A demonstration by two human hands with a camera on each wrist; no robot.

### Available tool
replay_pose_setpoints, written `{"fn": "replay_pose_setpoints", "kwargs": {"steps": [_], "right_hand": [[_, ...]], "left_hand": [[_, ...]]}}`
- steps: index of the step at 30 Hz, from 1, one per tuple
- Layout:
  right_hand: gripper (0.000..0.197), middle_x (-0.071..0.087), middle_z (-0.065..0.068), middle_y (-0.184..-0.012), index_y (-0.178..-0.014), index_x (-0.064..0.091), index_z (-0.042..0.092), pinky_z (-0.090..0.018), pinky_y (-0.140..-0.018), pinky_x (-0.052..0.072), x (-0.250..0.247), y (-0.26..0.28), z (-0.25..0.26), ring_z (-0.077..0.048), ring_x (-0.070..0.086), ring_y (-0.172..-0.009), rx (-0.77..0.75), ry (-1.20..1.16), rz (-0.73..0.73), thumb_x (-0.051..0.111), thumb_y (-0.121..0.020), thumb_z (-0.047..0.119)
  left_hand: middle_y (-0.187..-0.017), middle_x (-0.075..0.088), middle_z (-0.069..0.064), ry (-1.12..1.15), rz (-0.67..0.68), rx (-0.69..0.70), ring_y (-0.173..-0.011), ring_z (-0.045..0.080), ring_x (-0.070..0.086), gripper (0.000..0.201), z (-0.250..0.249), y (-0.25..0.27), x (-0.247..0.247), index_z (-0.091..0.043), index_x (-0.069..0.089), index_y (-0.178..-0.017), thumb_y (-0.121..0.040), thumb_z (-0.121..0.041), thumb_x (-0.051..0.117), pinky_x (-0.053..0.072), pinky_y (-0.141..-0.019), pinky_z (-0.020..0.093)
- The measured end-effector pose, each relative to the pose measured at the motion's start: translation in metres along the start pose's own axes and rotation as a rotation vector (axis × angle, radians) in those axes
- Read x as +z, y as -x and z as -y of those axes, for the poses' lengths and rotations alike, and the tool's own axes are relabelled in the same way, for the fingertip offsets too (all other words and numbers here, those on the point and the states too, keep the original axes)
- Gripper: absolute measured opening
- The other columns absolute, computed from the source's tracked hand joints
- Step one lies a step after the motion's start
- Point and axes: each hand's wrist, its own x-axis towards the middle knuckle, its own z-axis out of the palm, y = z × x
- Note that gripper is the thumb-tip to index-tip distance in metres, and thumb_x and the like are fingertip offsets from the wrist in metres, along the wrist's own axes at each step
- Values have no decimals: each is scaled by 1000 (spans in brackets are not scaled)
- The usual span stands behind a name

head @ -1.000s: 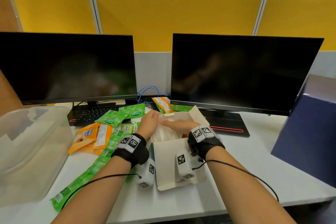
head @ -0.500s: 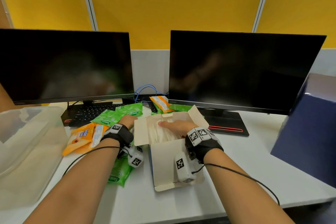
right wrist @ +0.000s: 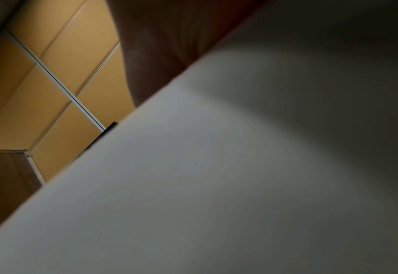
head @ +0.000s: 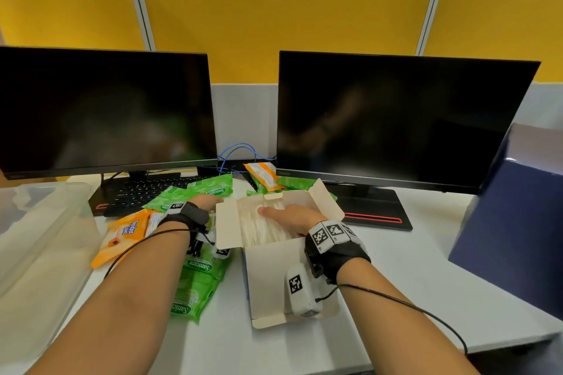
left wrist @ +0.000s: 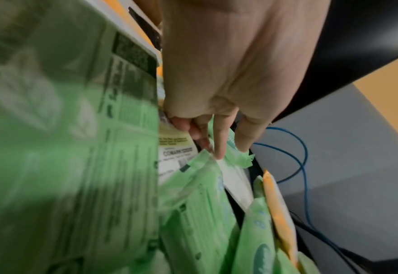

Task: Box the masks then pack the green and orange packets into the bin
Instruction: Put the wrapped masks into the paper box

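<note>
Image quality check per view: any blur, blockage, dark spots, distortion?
Head view: mostly sharp, wide-angle bowing at the edges; both monitor screens are dark with faint reflections. Left wrist view: near green packets heavily blurred, left hand and blue cable fairly clear. Right wrist view: mostly blocked by a blurred pale box flap, upper right dark, the palm in shadow.

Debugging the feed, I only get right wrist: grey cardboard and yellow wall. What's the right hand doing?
Observer: The right hand lies flat, fingers straight, on the white masks in the open box.
Operator: Is the box shut at all?
Observer: No, its flaps stand open.
Operator: And the left hand?
Observer: The left hand reaches among the green packets beside the box; its fingers touch a packet's edge.
Operator: Anything binned?
Observer: The clear bin looks empty.
</note>
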Motion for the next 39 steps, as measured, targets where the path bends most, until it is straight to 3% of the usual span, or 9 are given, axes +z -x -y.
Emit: {"fn": "replay_pose_setpoints", "kwargs": {"steps": [2, 4, 8, 12, 17, 22, 26, 32, 39], "right_hand": [[84, 44, -8, -144, -144, 34, 13, -38, -104, 35, 1, -1, -1, -27, 45, -128, -4, -9, 0, 42, -84, 72], [82, 45, -7, -143, -144, 34, 13, -37, -102, 36, 1, -1, -1, -26, 46, -127, -18, -14, -17, 42, -85, 70], [76, 44, -7, -144, -144, 35, 14, -38, -104, 34, 2, 0, 0, -26, 45, -128, -73, 9, -54, 37, -89, 67], [72, 43, -9, -145, -143, 40, 12, -37, -107, 29, 0, 4, 2, -26, 43, -130, -139, -78, -117, 20, -96, 63], [79, 63, -13, -119, -116, 63, 11, -39, -101, 41, -4, 2, 0, -25, 58, -108, -212, -340, -217, 14, -92, 68], [72, 74, -10, -93, -105, 67, 26, -29, -65, 54, -7, 11, -6, -22, 71, -81, -260, -853, -203, 19, -86, 77], [68, 75, -8, -86, -101, 70, 19, -28, -60, 54, -8, 9, -8, -23, 72, -77, -226, -947, -224, 36, -84, 75], [56, 65, -21, -113, -122, 56, 7, -49, -88, 54, -9, 0, -6, -38, 65, -101, -213, -896, -312, 45, -91, 52], [52, 60, -19, -121, -123, 54, 1, -48, -100, 46, -10, 1, -8, -34, 58, -113, -280, -778, -367, 42, -96, 43]], "left_hand": [[-137, 50, 23, 161, 31, -21, -110, 36, 58, 38, -1, -7, 1, 6, 54, -125, -94, -15, 58, 48, -82, 35], [-130, 56, 20, 346, 86, -36, -88, 26, 61, 18, -6, -10, -3, 2, 60, -107, -93, -10, 58, 50, -81, 36], [-128, 56, 10, 531, 142, 86, -119, 23, 56, 34, -23, 7, -16, 1, 53, -128, -95, -8, 54, 42, -105, 40], [-134, 54, 13, 625, 125, 327, -118, 20, 55, 37, -51, 40, -32, 4, 47, -133, -97, -6, 47, 41, -100, 31], [-129, 56, 9, 634, 161, 546, -118, 16, 55, 38, -72, 97, -28, 1, 46, -136, -97, -2, 44, 42, -102, 26], [-127, 60, 6, 447, 202, 594, -120, 13, 56, 38, -62, 126, 6, -3, 53, -132, -94, -3, 51, 46, -101, 23], [-120, 65, 4, 278, 163, 612, -115, 12, 59, 31, -36, 128, 35, -9, 64, -119, -90, -4, 59, 46, -94, 19], [-117, 60, 0, -438, 64, 776, -111, 15, 55, 22, -28, 123, 54, -16, 66, -111, -93, -21, 56, 44, -98, 30], [-139, 44, -6, -814, 146, 815, -133, 15, 34, 38, -24, 113, 65, -33, 54, -118, -89, -57, 48, 24, -112, 43]]}}
